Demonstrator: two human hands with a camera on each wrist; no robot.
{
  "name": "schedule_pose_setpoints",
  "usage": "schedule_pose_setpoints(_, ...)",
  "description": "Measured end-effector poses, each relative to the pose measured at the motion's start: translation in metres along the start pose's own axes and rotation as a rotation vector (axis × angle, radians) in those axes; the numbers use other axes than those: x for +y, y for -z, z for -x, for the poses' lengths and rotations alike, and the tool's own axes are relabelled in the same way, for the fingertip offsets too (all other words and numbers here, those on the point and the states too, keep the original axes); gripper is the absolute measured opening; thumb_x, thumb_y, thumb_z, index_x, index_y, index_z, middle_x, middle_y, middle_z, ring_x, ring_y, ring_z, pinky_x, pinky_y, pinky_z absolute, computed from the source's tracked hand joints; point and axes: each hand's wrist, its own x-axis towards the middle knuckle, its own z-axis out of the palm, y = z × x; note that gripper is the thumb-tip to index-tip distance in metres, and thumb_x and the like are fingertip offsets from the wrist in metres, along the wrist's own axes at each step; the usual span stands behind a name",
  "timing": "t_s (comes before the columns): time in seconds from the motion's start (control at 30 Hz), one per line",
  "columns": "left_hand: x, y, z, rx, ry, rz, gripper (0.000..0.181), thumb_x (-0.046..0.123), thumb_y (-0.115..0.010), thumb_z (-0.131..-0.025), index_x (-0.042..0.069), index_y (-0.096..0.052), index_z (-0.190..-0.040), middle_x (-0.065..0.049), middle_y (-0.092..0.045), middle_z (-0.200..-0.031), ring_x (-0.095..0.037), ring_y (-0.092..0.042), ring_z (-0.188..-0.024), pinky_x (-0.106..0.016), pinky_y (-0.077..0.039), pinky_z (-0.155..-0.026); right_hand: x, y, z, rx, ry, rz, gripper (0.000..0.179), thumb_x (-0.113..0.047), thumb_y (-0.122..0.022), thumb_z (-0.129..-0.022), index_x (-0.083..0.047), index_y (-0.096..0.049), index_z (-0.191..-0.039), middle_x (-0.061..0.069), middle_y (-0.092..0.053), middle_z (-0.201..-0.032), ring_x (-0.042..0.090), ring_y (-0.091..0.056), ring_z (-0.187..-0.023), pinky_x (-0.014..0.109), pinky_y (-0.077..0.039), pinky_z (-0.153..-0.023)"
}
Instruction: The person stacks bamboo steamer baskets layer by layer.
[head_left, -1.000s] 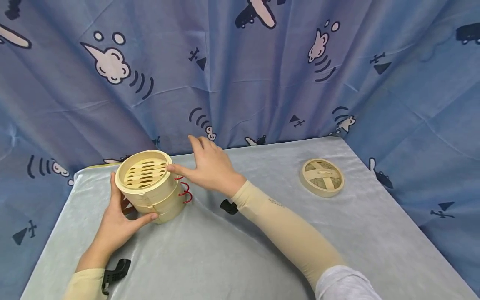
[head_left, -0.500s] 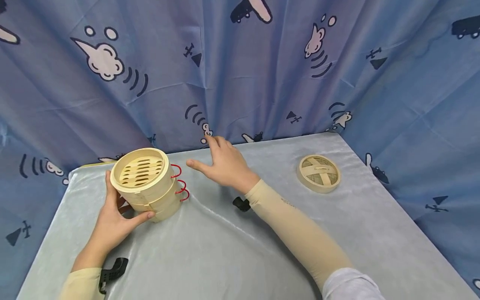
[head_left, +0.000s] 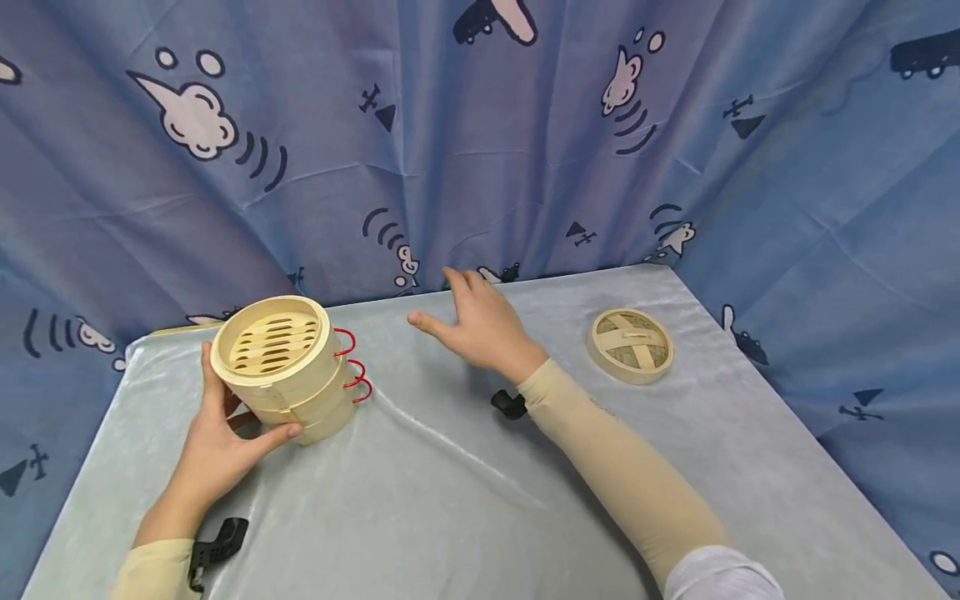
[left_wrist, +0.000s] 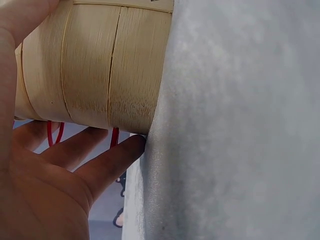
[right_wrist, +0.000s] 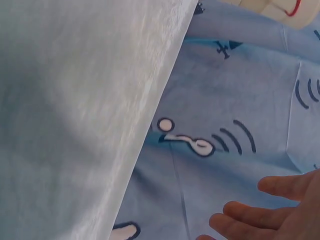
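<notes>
At the left of the table, a stack of round bamboo steamer baskets (head_left: 318, 396) stands lidless, its slatted inside showing at the top. Red loops (head_left: 363, 371) stick out from its right side. My left hand (head_left: 212, 454) holds the stack from the left, thumb on the near wall and fingers reaching round behind. Seen from the left wrist, those fingers (left_wrist: 107, 162) lie along the bamboo wall. My right hand (head_left: 487, 325) hangs over the table's middle, thumb and fingers spread, holding nothing. The bamboo lid (head_left: 632, 347) with crossed bands lies to its right.
A pale grey cloth covers the table (head_left: 420, 508). Blue patterned curtain (head_left: 480, 167) rises right behind the table and along its sides. Black camera mounts sit at the left wrist (head_left: 217, 546) and right wrist (head_left: 508, 405).
My right hand has left the rim of the steamer stack and moved right, fingers spread. The left hand keeps its hold on the stack. The head view has shifted slightly.
</notes>
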Motion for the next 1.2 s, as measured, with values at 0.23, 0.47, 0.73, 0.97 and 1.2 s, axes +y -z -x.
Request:
schedule_pose_setpoints(0.23,-0.026,-0.002,-0.002,0.005,-0.038,0.029,0.150,-0.001,-0.096,-0.058,0.036,0.010,-0.158,0.001,-0.034,-0.156,-0.006,-0.055,-0.115,-0.013,-0.049,-0.086,0.022,0.008,0.006,0.006,-0.053,0.020,0.113,-0.091,-0.032,-0.080,-0.007,-0.030,-0.155,0.017,-0.040,-0.150,0.033,-0.042,-0.134,0.051,-0.041,-0.105)
schedule_pose_setpoints(0.47,-0.006,-0.002,-0.001,0.006,-0.019,0.014,0.148,-0.001,-0.094,-0.061,0.038,0.011,-0.158,-0.001,-0.034,-0.156,0.000,-0.052,-0.115,-0.011,-0.047,-0.085,0.047,0.011,0.015,0.013,-0.110,0.031,0.108,-0.090,-0.035,-0.080,-0.013,-0.029,-0.156,0.017,-0.039,-0.150,0.035,-0.041,-0.135,0.053,-0.038,-0.106)
schedule_pose_setpoints(0.73,0.015,-0.001,0.003,0.006,-0.045,-0.030,0.145,-0.003,-0.092,-0.063,0.034,0.011,-0.159,-0.005,-0.034,-0.156,0.007,-0.049,-0.115,-0.009,-0.046,-0.086,0.063,0.012,0.022,0.008,-0.125,0.050,0.111,-0.090,-0.035,-0.080,-0.009,-0.028,-0.156,0.020,-0.040,-0.149,0.038,-0.042,-0.133,0.055,-0.040,-0.104)
schedule_pose_setpoints(0.97,0.018,-0.001,0.002,0.004,-0.032,-0.033,0.144,-0.001,-0.093,-0.064,0.036,0.009,-0.159,-0.003,-0.035,-0.156,0.005,-0.050,-0.114,-0.009,-0.045,-0.086,0.076,0.013,0.030,0.008,-0.138,0.063,0.111,-0.088,-0.038,-0.081,-0.006,-0.028,-0.155,0.022,-0.038,-0.150,0.039,-0.041,-0.134,0.056,-0.038,-0.106)
schedule_pose_setpoints(1.2,0.016,0.000,0.003,0.001,-0.042,-0.041,0.144,0.000,-0.093,-0.064,0.034,0.009,-0.159,-0.003,-0.034,-0.157,0.006,-0.049,-0.115,-0.009,-0.045,-0.086,0.092,0.016,0.038,-0.001,-0.151,0.096,0.110,-0.087,-0.038,-0.082,-0.005,-0.028,-0.156,0.024,-0.038,-0.150,0.043,-0.042,-0.132,0.059,-0.038,-0.104)
